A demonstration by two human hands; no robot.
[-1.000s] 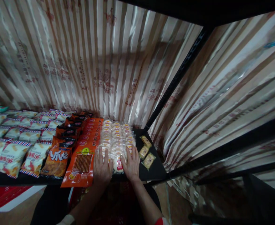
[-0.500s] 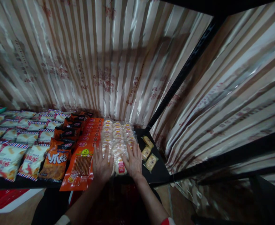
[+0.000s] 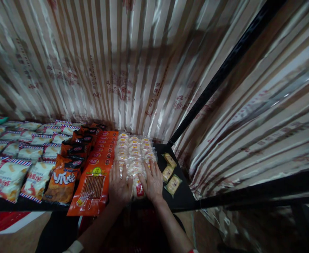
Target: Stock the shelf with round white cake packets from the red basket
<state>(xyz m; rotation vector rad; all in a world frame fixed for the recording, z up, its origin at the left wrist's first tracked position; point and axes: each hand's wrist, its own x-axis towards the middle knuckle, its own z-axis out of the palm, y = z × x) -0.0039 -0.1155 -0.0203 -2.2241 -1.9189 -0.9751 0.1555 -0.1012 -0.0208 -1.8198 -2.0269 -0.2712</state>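
Rows of clear-wrapped white rice crackers [image 3: 134, 154] lie on the black shelf [image 3: 180, 195], some with a red label at the front. On their left side rests my left hand [image 3: 120, 184], fingers stretched out, next to the orange snack packs [image 3: 93, 184] with brown sticks in a window. My right hand [image 3: 151, 181] lies flat with spread fingers on the right front of the crackers. Close to its right are several small wrapped yellowish biscuits [image 3: 168, 173]. Parts of the front crackers are hidden under both hands.
Orange and black snack bags [image 3: 63, 181] and white bags with striped edges [image 3: 10, 179] fill the shelf's left. A black metal post [image 3: 209, 89] rises at the back right corner. Striped curtain [image 3: 133, 63] hangs behind. A red basket [image 3: 2, 219] stands below left.
The view has tilted and shifted slightly, so the shelf corner appears farther right. Both hands stay on the crackers, with my left hand's fingers slightly shifted over them.
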